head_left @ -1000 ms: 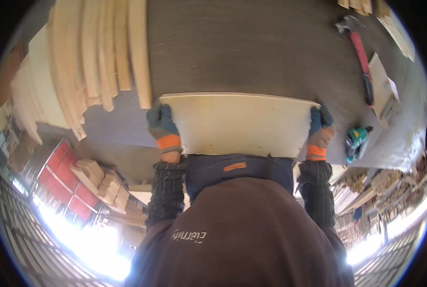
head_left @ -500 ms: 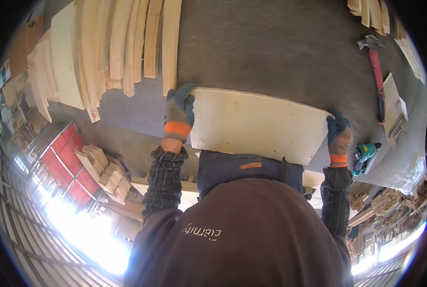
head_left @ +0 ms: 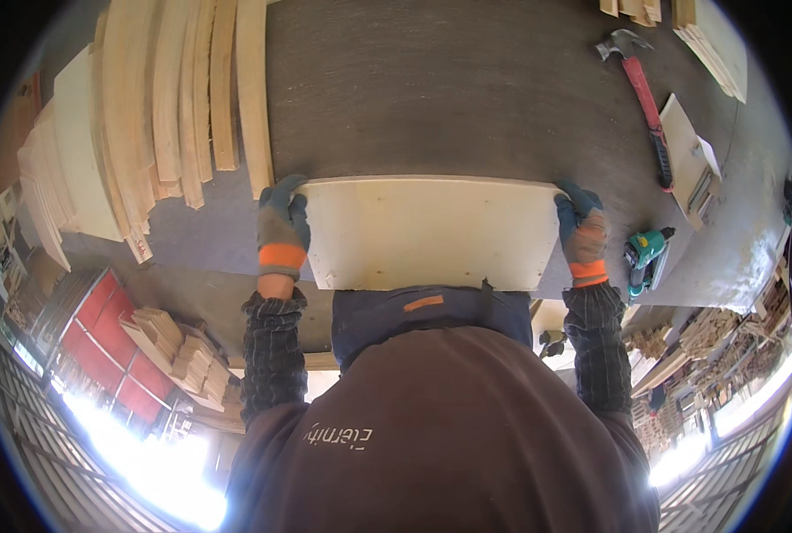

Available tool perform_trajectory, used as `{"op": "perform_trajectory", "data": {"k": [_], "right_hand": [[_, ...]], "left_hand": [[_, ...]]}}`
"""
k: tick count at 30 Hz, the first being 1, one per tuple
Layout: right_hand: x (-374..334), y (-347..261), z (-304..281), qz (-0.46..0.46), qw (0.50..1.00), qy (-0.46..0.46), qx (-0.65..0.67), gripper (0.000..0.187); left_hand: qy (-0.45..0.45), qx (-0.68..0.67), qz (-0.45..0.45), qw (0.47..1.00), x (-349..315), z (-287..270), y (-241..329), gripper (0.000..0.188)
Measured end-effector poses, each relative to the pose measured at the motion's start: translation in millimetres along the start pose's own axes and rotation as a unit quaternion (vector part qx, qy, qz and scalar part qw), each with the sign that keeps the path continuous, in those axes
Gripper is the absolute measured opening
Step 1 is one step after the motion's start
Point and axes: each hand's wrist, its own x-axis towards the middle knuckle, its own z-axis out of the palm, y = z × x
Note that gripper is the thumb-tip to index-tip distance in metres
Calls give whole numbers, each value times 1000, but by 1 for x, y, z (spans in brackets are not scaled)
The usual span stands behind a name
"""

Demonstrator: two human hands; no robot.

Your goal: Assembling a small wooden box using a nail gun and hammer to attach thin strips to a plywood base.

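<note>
**Two hands hold a pale board**

The board (head_left: 431, 233) is flat, cream and smooth, lying on the dark table (head_left: 467, 98) at its near edge. The left hand (head_left: 282, 222) grips its left end; the right hand (head_left: 582, 233) grips its right end. Both wear blue gloves with orange cuffs. Red crates (head_left: 112, 342) sit low on the left.

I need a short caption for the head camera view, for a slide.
Two gloved hands, left hand and right hand, grip the ends of a pale rectangular wooden board over a dark worktable.
</note>
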Motion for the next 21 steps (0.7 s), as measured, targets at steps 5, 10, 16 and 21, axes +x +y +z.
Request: {"op": "perform_trajectory", "data": {"k": [5,10,16,21], "right_hand": [[0,1,0,5,1000,7,18,27],[-1,8,1,12,999,-3,41,27],[-3,-1,-2,71,997,-4,24,27],[-3,9,7,127,989,8,80,27]], "left_hand": [[1,16,3,1000,0,0,-1,30],[-1,25,39,999,2,3,-8,31],[-12,1,-18,1000,1,0,0,30],[14,15,-9,1000,-2,4,7,30]]}}
